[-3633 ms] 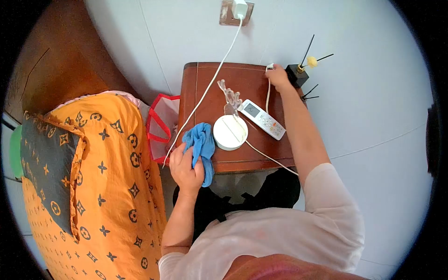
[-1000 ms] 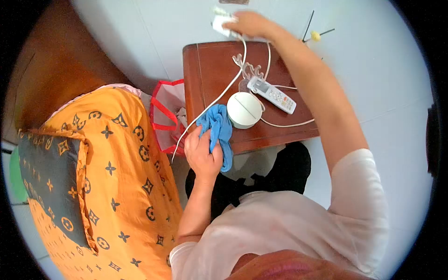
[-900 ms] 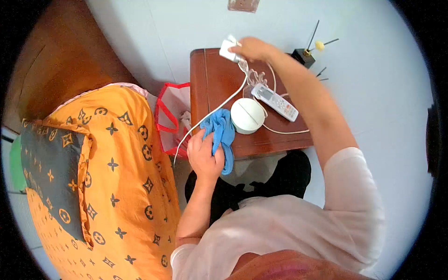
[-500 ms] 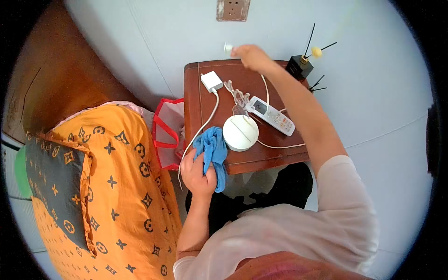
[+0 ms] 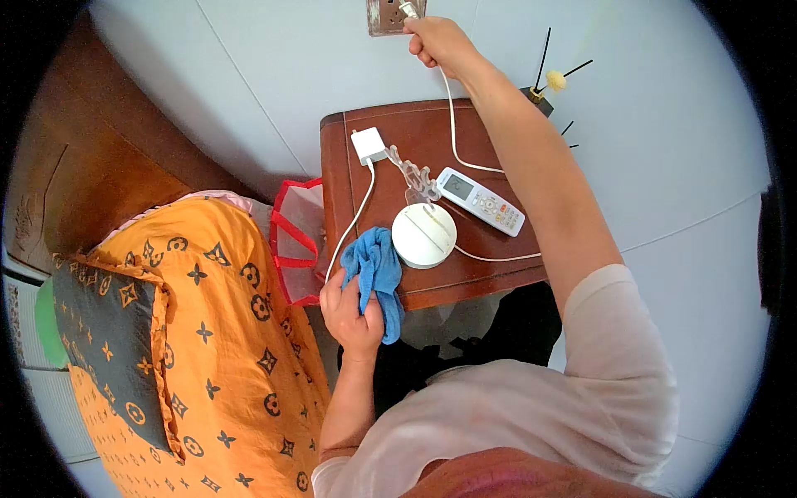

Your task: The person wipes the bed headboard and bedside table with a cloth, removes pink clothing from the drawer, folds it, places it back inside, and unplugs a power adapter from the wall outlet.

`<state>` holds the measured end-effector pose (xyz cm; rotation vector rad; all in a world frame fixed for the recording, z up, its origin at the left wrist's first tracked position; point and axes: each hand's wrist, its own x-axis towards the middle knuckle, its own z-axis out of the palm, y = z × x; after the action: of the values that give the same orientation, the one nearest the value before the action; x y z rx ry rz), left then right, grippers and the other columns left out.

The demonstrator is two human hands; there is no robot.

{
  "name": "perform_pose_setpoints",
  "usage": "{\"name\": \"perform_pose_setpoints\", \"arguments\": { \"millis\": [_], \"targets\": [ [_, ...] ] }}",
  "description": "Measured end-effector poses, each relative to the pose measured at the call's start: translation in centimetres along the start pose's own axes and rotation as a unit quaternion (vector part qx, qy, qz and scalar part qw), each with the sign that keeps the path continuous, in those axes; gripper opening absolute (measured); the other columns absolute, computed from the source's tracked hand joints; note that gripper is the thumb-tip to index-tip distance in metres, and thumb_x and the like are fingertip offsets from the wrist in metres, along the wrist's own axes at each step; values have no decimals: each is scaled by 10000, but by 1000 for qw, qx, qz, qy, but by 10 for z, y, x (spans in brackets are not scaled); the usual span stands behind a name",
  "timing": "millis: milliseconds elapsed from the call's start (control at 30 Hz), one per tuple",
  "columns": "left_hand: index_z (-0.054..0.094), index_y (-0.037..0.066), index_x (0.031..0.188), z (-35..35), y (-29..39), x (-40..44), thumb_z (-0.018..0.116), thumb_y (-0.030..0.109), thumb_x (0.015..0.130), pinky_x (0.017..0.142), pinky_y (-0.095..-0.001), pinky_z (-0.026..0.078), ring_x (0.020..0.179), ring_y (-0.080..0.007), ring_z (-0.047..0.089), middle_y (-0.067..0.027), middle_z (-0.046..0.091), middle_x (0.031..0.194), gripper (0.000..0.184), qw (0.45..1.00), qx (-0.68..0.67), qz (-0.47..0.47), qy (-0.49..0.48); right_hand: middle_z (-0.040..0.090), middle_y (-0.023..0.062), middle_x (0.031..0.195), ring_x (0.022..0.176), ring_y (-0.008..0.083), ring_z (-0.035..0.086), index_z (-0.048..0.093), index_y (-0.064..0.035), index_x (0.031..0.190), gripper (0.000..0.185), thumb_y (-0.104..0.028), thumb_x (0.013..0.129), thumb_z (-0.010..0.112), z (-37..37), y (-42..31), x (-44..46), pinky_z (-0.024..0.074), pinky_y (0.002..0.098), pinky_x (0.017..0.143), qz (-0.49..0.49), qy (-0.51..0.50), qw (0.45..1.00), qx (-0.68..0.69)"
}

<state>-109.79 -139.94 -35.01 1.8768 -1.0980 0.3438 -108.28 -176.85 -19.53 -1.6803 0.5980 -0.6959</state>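
Observation:
My right hand (image 5: 442, 43) stretches up to the wall and pinches a white plug (image 5: 408, 9) in front of the socket (image 5: 384, 18). Whether its prongs touch the socket I cannot tell. The plug's white cord (image 5: 453, 124) hangs from this hand to the tabletop. At the front left edge of the wooden nightstand (image 5: 349, 178), my left hand (image 5: 352, 319) is closed on a bunched blue cloth (image 5: 374, 270). Right beside the cloth stands a round white lamp base (image 5: 424, 236) with a clear figure-shaped panel (image 5: 413, 176).
A white remote control (image 5: 481, 202) lies right of the lamp. Behind it to the left is a white charger (image 5: 369, 145) with its cable. A dark reed diffuser (image 5: 540, 100) stands at the back right. A red-trimmed bag (image 5: 296, 241) and an orange bed (image 5: 241, 332) are on the left.
My right hand has moved up with the plug, from above the nightstand's back edge to the socket, drawing the cord up. My left hand stays on the cloth. The view has shifted slightly.

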Motion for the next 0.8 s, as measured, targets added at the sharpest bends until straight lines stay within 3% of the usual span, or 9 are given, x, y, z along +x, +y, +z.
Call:
{"name": "perform_pose_setpoints", "arguments": {
  "millis": [67, 133, 267, 333, 467, 533, 633, 800],
  "targets": [
    [613, 7, 902, 0, 1, 0, 563, 82, 660, 807, -411, 408, 888, -367, 519, -206, 562, 988, 259, 1000, 0, -2, -2, 568, 68, 757, 588, 111, 497, 494, 14, 1075, 389, -333, 909, 431, -4, 1, 8, 378, 243, 508, 17, -11, 999, -46],
    [613, 6, 902, 0, 2, 0, 563, 83, 663, 805, -411, 408, 884, -366, 520, -206, 563, 987, 256, 1000, -6, 0, -1, 599, 117, 610, 497, 219, 568, 619, 12, 829, 405, -375, 844, 499, -7, 11, 27, 456, 347, 508, 14, 50, 998, -18],
    [613, 5, 902, 0, -1, 0, 564, 83, 671, 796, -410, 409, 877, -363, 521, -205, 565, 983, 249, 1000, 0, 5, -1, 601, 145, 619, 500, 255, 564, 616, 36, 804, 531, -475, 842, 476, -13, -8, 28, 453, 366, 522, 14, 65, 991, -118],
    [613, 5, 902, 1, -2, -1, 563, 83, 673, 795, -409, 410, 874, -363, 522, -204, 565, 985, 246, 1000, -5, 6, 3, 603, 169, 643, 527, 291, 570, 618, 35, 816, 517, -462, 843, 476, -14, -26, 18, 457, 394, 568, -19, 102, 918, -383],
    [613, 6, 901, 1, -3, -1, 562, 88, 669, 790, -412, 412, 866, -364, 525, -205, 564, 984, 252, 1000, -10, 14, 6, 624, 204, 749, 647, 333, 603, 619, 18, 884, 480, -440, 828, 489, -8, -28, 16, 472, 414, 652, -101, 111, 907, -394],
    [613, 5, 900, 0, -2, 0, 563, 93, 665, 788, -415, 412, 864, -366, 525, -207, 564, 983, 256, 1000, -15, 13, 9, 625, 220, 851, 806, 350, 605, 629, -12, 905, 432, -412, 814, 492, -5, -17, 30, 472, 426, 742, -176, 172, 813, -528],
    [613, 5, 896, 0, -2, 0, 563, 100, 657, 785, -420, 412, 863, -371, 526, -208, 564, 979, 262, 1000, -23, 13, 11, 617, 222, 910, 897, 357, 585, 632, -22, 911, 416, -400, 804, 493, 0, -23, 21, 458, 434, 800, -155, 177, 834, -498],
    [613, 6, 888, 1, -4, -1, 560, 100, 655, 777, -425, 412, 861, -377, 527, -209, 563, 978, 257, 1000, -23, 15, 11, 613, 223, 932, 904, 362, 581, 623, 2, 925, 425, -385, 800, 501, -1, -28, 19, 454, 436, 805, -115, 147, 825, -533]
  ]
}}
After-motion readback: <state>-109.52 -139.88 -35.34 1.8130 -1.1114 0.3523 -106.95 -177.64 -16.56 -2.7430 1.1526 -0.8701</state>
